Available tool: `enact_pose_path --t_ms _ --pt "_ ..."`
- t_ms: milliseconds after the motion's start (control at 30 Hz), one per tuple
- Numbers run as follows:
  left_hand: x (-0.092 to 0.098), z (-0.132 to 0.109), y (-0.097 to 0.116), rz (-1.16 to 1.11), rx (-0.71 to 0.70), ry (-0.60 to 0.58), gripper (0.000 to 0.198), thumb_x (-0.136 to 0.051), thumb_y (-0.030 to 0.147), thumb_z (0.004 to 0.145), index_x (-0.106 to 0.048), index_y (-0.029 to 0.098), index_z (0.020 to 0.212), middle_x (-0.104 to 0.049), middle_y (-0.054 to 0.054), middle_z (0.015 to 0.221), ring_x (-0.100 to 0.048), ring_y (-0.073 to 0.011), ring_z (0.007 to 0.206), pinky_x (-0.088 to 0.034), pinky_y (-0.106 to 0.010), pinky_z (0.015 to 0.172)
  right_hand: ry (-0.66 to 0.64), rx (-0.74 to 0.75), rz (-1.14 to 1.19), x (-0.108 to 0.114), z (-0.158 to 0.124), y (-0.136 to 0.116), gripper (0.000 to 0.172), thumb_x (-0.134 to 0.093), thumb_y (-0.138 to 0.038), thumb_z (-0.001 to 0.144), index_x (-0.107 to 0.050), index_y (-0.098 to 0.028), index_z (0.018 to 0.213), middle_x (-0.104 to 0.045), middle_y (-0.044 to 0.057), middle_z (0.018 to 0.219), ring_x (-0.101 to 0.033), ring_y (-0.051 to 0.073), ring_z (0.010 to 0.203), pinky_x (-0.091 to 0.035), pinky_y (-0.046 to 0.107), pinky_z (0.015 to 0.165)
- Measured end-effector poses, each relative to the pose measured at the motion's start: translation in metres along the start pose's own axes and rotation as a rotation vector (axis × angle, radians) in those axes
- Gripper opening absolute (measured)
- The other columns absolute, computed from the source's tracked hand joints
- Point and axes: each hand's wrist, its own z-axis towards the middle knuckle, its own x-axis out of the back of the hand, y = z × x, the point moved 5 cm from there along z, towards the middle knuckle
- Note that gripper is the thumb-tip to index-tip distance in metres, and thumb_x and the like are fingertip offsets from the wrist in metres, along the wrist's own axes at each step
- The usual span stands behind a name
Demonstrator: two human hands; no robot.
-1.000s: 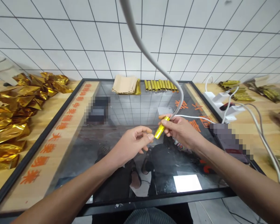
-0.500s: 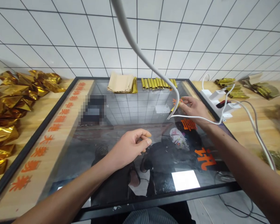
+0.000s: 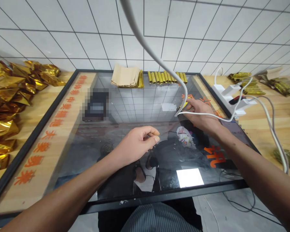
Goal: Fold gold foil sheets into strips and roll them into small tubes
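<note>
My right hand point(image 3: 200, 113) reaches out over the glass tabletop point(image 3: 125, 116), fingers closed on a small gold foil roll point(image 3: 184, 105) whose yellow tip shows at the fingertips. A white cable point(image 3: 203, 113) crosses over this hand. My left hand point(image 3: 138, 144) hovers over the middle of the glass, fingers curled toward the thumb with nothing visible in them. At the far edge lies a row of several gold foil rolls point(image 3: 166, 77), with a stack of tan paper sheets point(image 3: 126, 77) to their left.
A heap of crumpled gold foil bags point(image 3: 12, 93) covers the wooden bench at the left. A white power strip with plugs point(image 3: 232, 96) and cables sits at the right, with more gold packets point(image 3: 246, 84) behind it. A thick grey cable point(image 3: 147, 45) hangs down from above.
My right hand carried the gold roll away from my left hand toward the far right of the glass. My left hand stayed put, curled and without the roll.
</note>
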Motion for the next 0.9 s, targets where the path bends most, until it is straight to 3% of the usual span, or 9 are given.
enact_pose_path --t_ms 100,200,300,433,533,633,767,800,900 --pt "-0.001 0.000 -0.001 0.028 -0.015 -0.005 0.015 -0.069 0.033 0.094 -0.076 0.021 0.101 -0.067 0.001 0.079 -0.063 -0.0145 0.072 -0.053 -0.027 0.066 0.017 0.066 -0.231 0.001 0.005 0.000 0.054 -0.068 -0.018 0.086 -0.076 -0.024 0.139 -0.072 0.013 0.104 -0.068 0.034 0.094 -0.053 0.049 0.088" --pt "-0.001 0.000 -0.001 0.049 -0.019 -0.004 0.016 -0.068 0.033 0.095 -0.077 0.021 0.101 -0.066 0.001 0.079 -0.063 -0.0143 0.072 -0.053 -0.028 0.068 0.049 0.124 -0.346 0.003 0.013 0.000 0.057 -0.063 -0.014 0.086 -0.075 -0.026 0.140 -0.067 0.016 0.126 -0.067 0.034 0.098 -0.053 0.047 0.083" --pt "-0.001 0.000 -0.001 0.036 -0.017 -0.006 0.015 -0.068 0.032 0.095 -0.076 0.021 0.100 -0.066 0.001 0.079 -0.063 -0.0142 0.072 -0.053 -0.028 0.068 0.013 0.171 -0.369 0.003 0.021 0.001 0.041 -0.062 -0.014 0.090 -0.082 -0.025 0.124 -0.065 0.016 0.135 -0.065 0.033 0.099 -0.051 0.045 0.080" --pt "-0.001 0.000 0.000 -0.002 -0.014 -0.020 0.013 -0.069 0.031 0.095 -0.075 0.021 0.099 -0.066 0.001 0.078 -0.064 -0.0140 0.072 -0.054 -0.027 0.067 -0.012 0.254 -0.311 0.007 0.027 -0.004 0.017 -0.071 -0.019 0.090 -0.082 -0.024 0.103 -0.067 0.017 0.134 -0.064 0.037 0.110 -0.053 0.050 0.091" --pt "0.001 0.001 -0.003 -0.035 -0.009 0.013 0.015 -0.070 0.033 0.095 -0.074 0.020 0.102 -0.069 0.000 0.082 -0.066 -0.0138 0.071 -0.055 -0.027 0.064 -0.013 0.251 -0.266 0.007 0.025 -0.017 0.012 -0.073 -0.021 0.090 -0.081 -0.023 0.100 -0.067 0.017 0.132 -0.067 0.037 0.111 -0.054 0.054 0.095" --pt "0.008 0.004 -0.005 -0.060 -0.059 0.149 0.024 -0.072 0.033 0.094 -0.073 0.020 0.113 -0.074 -0.002 0.094 -0.068 -0.0139 0.074 -0.056 -0.028 0.067 -0.021 0.267 -0.081 -0.001 0.014 -0.047 0.014 -0.075 -0.024 0.089 -0.078 -0.025 0.102 -0.070 0.012 0.123 -0.069 0.031 0.102 -0.056 0.048 0.090" --pt "0.022 0.003 0.001 0.051 -0.232 0.362 0.033 -0.076 0.028 0.091 -0.072 0.022 0.123 -0.076 -0.006 0.118 -0.070 -0.0139 0.085 -0.055 -0.027 0.072 -0.154 0.174 0.238 -0.028 -0.009 -0.093 0.018 -0.076 -0.033 0.092 -0.077 -0.027 0.109 -0.068 0.003 0.090 -0.057 0.018 0.068 -0.048 0.035 0.063" --pt "0.024 0.001 0.004 0.083 -0.275 0.393 0.034 -0.077 0.026 0.090 -0.072 0.023 0.124 -0.076 -0.006 0.122 -0.070 -0.0137 0.087 -0.055 -0.026 0.072 -0.194 0.128 0.313 -0.036 -0.014 -0.101 0.021 -0.077 -0.036 0.092 -0.077 -0.027 0.111 -0.067 0.001 0.084 -0.056 0.018 0.067 -0.046 0.033 0.061" --pt "0.027 -0.003 0.013 0.138 -0.387 0.443 0.028 -0.074 0.020 0.091 -0.073 0.022 0.119 -0.073 -0.005 0.122 -0.070 -0.0132 0.090 -0.055 -0.024 0.074 -0.228 0.102 0.536 -0.052 -0.027 -0.121 0.017 -0.078 -0.034 0.093 -0.077 -0.026 0.107 -0.071 0.002 0.088 -0.060 0.019 0.074 -0.048 0.033 0.066"
